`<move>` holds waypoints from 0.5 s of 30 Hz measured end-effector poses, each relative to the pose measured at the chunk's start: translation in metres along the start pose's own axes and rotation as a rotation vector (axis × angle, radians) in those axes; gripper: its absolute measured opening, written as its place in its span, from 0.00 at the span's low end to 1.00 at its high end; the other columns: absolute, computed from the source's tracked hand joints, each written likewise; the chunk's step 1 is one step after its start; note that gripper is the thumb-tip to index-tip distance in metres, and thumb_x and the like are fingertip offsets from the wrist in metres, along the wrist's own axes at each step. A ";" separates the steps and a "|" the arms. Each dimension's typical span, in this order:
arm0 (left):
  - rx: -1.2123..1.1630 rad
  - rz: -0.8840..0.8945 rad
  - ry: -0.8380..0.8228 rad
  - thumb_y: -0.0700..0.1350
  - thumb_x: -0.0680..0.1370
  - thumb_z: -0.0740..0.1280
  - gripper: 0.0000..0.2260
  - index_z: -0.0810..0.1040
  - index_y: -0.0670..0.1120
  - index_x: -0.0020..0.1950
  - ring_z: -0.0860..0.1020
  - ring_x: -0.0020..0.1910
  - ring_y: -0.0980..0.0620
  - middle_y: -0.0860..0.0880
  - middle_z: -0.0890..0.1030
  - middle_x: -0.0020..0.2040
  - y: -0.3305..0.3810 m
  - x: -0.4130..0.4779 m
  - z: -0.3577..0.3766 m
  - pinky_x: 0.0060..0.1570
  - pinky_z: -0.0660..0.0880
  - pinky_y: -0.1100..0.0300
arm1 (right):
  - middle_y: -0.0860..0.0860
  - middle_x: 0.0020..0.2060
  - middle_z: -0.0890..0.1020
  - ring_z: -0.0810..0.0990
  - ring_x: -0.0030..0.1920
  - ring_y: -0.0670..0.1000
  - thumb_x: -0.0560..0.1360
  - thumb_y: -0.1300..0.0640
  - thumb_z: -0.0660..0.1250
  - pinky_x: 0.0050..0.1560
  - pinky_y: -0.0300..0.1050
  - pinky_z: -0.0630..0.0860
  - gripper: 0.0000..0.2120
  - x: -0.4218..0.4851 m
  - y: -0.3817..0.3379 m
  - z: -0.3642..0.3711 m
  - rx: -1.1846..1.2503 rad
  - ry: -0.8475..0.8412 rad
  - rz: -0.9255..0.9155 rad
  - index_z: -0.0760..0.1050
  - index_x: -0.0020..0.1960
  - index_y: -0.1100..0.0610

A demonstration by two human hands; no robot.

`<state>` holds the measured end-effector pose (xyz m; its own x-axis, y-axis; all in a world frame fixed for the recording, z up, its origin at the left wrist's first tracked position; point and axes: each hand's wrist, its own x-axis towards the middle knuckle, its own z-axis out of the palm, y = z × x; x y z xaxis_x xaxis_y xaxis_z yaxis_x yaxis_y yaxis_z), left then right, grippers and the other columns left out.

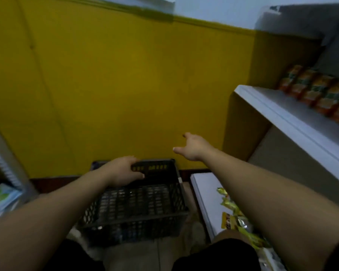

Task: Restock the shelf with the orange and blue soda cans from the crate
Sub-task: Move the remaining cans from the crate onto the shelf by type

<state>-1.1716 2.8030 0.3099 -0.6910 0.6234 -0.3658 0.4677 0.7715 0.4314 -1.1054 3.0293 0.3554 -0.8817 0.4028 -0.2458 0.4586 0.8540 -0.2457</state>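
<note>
Black plastic crate (137, 204) sits low at centre on the floor, between the person's knees. It is box-shaped, with walls of open lattice and a solid band along the rim. Its contents are too dim and blurred to name; bluish shapes show through the near wall.

Left hand (123, 171): fingers curled over the crate's far rim, thumb lying along the inner side. It grips the rim.

Right hand (194, 148): raised above and to the right of the crate, touching nothing. Its fingers are spread wide and straight and hold nothing. The matte yellow wall (115, 85) is behind it.

Shelf (278, 112) on the right has a flat white board with a smooth, squared front edge. Orange cans (317, 90) stand on it in a tight row set back from the edge, running away to the right. They are cylinders with a greenish band, the print blurred. No can is in either hand, and both hands are well apart from the row.

Lower white board (202, 184) lies just beside the crate's right wall. Glossy, crinkled yellow-green packets (233, 212) lie loose on it.

Far left edge: a slanted grey rack (2, 163), with pale green and blue packs (0, 196) beneath. Detail is soft.
</note>
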 end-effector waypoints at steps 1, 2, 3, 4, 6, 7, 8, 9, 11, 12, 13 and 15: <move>-0.037 -0.046 -0.014 0.58 0.77 0.65 0.32 0.59 0.50 0.77 0.64 0.72 0.47 0.49 0.60 0.76 -0.017 0.002 0.004 0.68 0.65 0.55 | 0.56 0.78 0.56 0.61 0.74 0.60 0.77 0.37 0.61 0.70 0.55 0.66 0.41 0.011 -0.009 0.013 -0.015 -0.038 -0.020 0.49 0.79 0.56; -0.076 -0.086 -0.024 0.58 0.77 0.65 0.32 0.59 0.50 0.77 0.65 0.71 0.48 0.49 0.61 0.76 -0.033 0.007 0.009 0.66 0.67 0.55 | 0.56 0.78 0.56 0.61 0.74 0.60 0.77 0.36 0.61 0.70 0.54 0.66 0.41 0.022 -0.017 0.026 -0.017 -0.087 -0.033 0.49 0.79 0.56; -0.106 -0.126 -0.030 0.58 0.76 0.66 0.32 0.59 0.50 0.77 0.67 0.70 0.48 0.49 0.62 0.76 -0.047 0.010 0.015 0.63 0.69 0.56 | 0.55 0.78 0.56 0.62 0.74 0.60 0.76 0.36 0.62 0.69 0.54 0.67 0.41 0.034 -0.022 0.041 -0.011 -0.141 -0.043 0.49 0.79 0.55; -0.127 -0.163 -0.037 0.58 0.76 0.66 0.33 0.58 0.51 0.77 0.69 0.69 0.48 0.49 0.63 0.75 -0.060 0.016 0.021 0.60 0.70 0.58 | 0.55 0.77 0.57 0.64 0.73 0.60 0.76 0.36 0.62 0.68 0.55 0.69 0.41 0.045 -0.026 0.055 -0.004 -0.196 -0.050 0.49 0.79 0.54; -0.153 -0.222 -0.078 0.57 0.77 0.65 0.32 0.57 0.50 0.77 0.70 0.68 0.48 0.48 0.64 0.75 -0.080 0.030 0.034 0.57 0.70 0.59 | 0.55 0.76 0.60 0.68 0.70 0.60 0.77 0.37 0.62 0.64 0.55 0.72 0.39 0.068 -0.030 0.082 -0.006 -0.286 -0.067 0.50 0.79 0.54; -0.171 -0.245 -0.108 0.57 0.78 0.64 0.31 0.57 0.49 0.77 0.70 0.68 0.47 0.48 0.63 0.75 -0.088 0.038 0.042 0.58 0.70 0.59 | 0.56 0.76 0.61 0.69 0.69 0.60 0.77 0.37 0.61 0.64 0.55 0.72 0.39 0.080 -0.032 0.095 -0.012 -0.321 -0.076 0.50 0.79 0.54; -0.191 -0.265 -0.129 0.56 0.78 0.64 0.30 0.58 0.48 0.77 0.71 0.67 0.48 0.48 0.63 0.75 -0.096 0.047 0.050 0.59 0.70 0.59 | 0.56 0.76 0.60 0.68 0.69 0.59 0.78 0.38 0.60 0.64 0.54 0.72 0.38 0.092 -0.032 0.108 -0.016 -0.347 -0.085 0.49 0.79 0.54; -0.220 -0.286 -0.146 0.54 0.79 0.64 0.28 0.60 0.48 0.76 0.73 0.64 0.49 0.48 0.66 0.73 -0.103 0.055 0.057 0.57 0.72 0.60 | 0.56 0.77 0.58 0.68 0.70 0.59 0.78 0.38 0.60 0.65 0.54 0.71 0.38 0.105 -0.033 0.121 -0.015 -0.371 -0.090 0.48 0.79 0.54; -0.313 -0.313 -0.183 0.48 0.79 0.65 0.22 0.67 0.46 0.71 0.77 0.53 0.54 0.50 0.75 0.64 -0.121 0.074 0.074 0.48 0.74 0.67 | 0.56 0.77 0.58 0.69 0.68 0.59 0.79 0.39 0.60 0.65 0.54 0.72 0.38 0.132 -0.034 0.148 0.006 -0.436 -0.086 0.47 0.79 0.53; -0.373 -0.339 -0.221 0.46 0.79 0.65 0.18 0.69 0.47 0.69 0.77 0.50 0.56 0.52 0.76 0.59 -0.130 0.084 0.081 0.44 0.74 0.69 | 0.56 0.76 0.59 0.71 0.66 0.59 0.79 0.39 0.60 0.63 0.54 0.74 0.37 0.145 -0.036 0.161 0.020 -0.474 -0.081 0.48 0.79 0.52; -0.410 -0.360 -0.266 0.45 0.79 0.65 0.16 0.71 0.48 0.67 0.77 0.49 0.55 0.53 0.76 0.57 -0.143 0.095 0.090 0.44 0.74 0.69 | 0.55 0.75 0.61 0.73 0.63 0.58 0.79 0.39 0.60 0.61 0.54 0.75 0.36 0.162 -0.038 0.181 0.031 -0.519 -0.072 0.48 0.79 0.52; -0.378 -0.360 -0.295 0.49 0.79 0.65 0.13 0.73 0.52 0.63 0.77 0.55 0.49 0.50 0.76 0.58 -0.158 0.108 0.100 0.53 0.75 0.58 | 0.55 0.75 0.62 0.73 0.63 0.58 0.79 0.40 0.60 0.61 0.53 0.75 0.36 0.179 -0.041 0.205 0.035 -0.571 -0.062 0.49 0.79 0.52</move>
<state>-1.2648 2.7613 0.1201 -0.5623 0.3815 -0.7336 -0.0337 0.8759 0.4814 -1.2590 2.9991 0.1289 -0.7120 0.1019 -0.6948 0.4197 0.8550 -0.3047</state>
